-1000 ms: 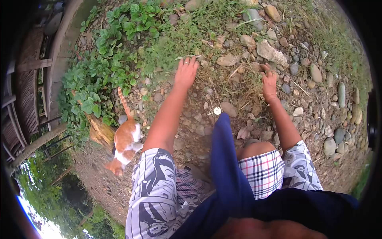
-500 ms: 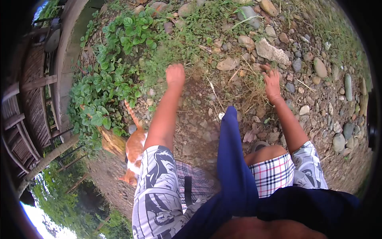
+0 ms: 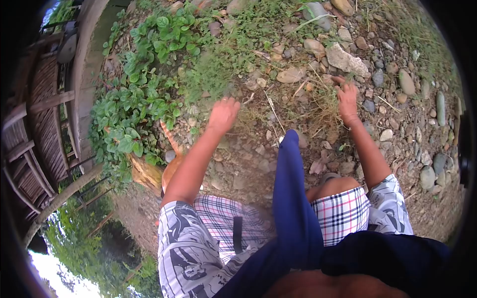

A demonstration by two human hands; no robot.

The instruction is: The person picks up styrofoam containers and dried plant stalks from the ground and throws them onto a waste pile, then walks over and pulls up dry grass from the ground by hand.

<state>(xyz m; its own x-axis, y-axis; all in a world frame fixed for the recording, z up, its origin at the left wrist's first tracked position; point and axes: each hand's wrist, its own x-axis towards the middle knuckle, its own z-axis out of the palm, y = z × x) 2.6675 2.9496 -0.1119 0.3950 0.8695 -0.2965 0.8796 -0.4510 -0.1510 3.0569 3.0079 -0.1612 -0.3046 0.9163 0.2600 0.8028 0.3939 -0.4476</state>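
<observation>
My left hand is low over the soil, just below the green weeds. Its fingers are curled together, and what they hold, if anything, is hidden. Beside the dry grass clump, my right hand has its fingers apart, the index finger reaching toward the stones, with nothing visible in it. Between the hands, a pale dry stalk lies on the ground near the tip of a hanging blue cloth.
An orange cat is partly behind my left forearm, beside a piece of wood. Leafy plants grow at the left, along a concrete edge. A large pale rock and many stones are beyond my right hand.
My left hand opened out, closed near the weeds, then came back toward me. My right hand stays by the dry grass. The cat is now more hidden behind my left arm.
</observation>
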